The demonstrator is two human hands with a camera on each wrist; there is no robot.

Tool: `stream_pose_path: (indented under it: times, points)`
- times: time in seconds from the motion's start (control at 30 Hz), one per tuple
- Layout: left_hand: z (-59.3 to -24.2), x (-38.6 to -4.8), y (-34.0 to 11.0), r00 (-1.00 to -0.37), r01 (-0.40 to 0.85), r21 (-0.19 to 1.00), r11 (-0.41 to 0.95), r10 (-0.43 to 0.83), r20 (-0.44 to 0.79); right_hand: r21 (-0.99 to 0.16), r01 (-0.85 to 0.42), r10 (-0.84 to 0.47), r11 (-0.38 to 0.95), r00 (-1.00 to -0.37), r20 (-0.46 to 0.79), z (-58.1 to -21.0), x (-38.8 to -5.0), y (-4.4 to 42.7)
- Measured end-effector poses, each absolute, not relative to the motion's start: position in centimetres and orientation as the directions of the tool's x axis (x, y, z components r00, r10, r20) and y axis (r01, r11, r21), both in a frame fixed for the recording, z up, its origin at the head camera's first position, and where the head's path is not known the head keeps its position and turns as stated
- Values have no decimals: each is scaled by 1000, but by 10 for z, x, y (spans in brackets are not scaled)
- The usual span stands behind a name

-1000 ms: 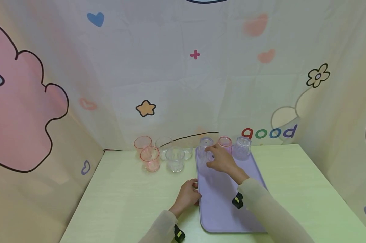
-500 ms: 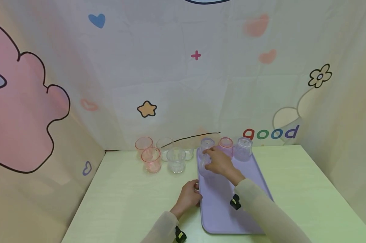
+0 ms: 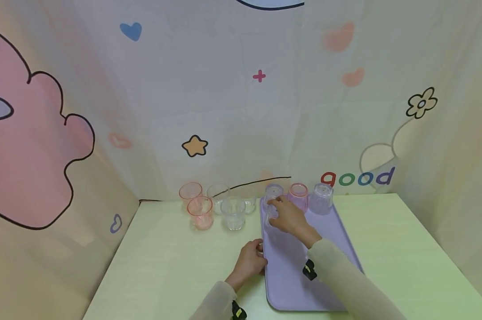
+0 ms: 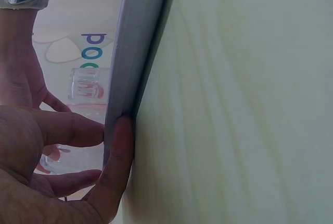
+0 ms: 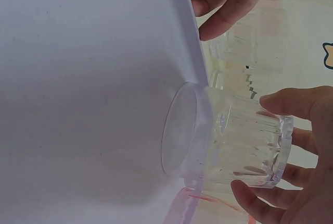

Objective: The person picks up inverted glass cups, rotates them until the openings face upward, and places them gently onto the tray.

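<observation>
A clear glass point(image 5: 223, 140) is upside down over the lilac tray point(image 3: 293, 280), its rim at the tray surface. My right hand point(image 3: 291, 218) grips it near its base, with the thumb on one side and fingers on the other. Behind it, an upturned clear glass point(image 3: 274, 191), an upturned pink glass point(image 3: 299, 198) and another upturned clear glass point(image 3: 322, 200) stand along the tray's far end. My left hand point(image 3: 249, 260) pinches the tray's left edge, as the left wrist view shows; some of its fingers are hidden in the head view.
Left of the tray, several glasses stand grouped on the pale table point(image 3: 165, 266): two pink-rimmed ones, such as the front pink glass point(image 3: 201, 215), and clear ones, such as the front clear glass point(image 3: 234, 215). A printed curtain point(image 3: 241, 120) hangs behind.
My right hand has brought the clear glass slightly lower and nearer, in front of the back-left glass on the tray. My left hand stays at the tray edge. The head view has shifted slightly.
</observation>
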State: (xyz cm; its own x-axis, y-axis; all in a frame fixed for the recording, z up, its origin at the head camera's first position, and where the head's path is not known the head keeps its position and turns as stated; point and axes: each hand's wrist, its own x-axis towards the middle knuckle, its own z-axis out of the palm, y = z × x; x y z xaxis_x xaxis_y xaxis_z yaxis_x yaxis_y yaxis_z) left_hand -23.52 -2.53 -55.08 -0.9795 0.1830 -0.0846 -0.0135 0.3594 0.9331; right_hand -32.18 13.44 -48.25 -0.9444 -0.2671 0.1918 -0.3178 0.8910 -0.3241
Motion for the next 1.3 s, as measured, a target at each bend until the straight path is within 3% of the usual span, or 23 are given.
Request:
stream_pose_path:
  times: [0.53,1.3]
  points:
    - [-556,-237,-26,-982,13,929,369,180,-58,-338,-301,-249,892,-950,187,-476,-315,140]
    - [-555,-238,-28,-984,43,901,431,176,-37,-400,-290,-163,869,-933,322,-460,-279,178]
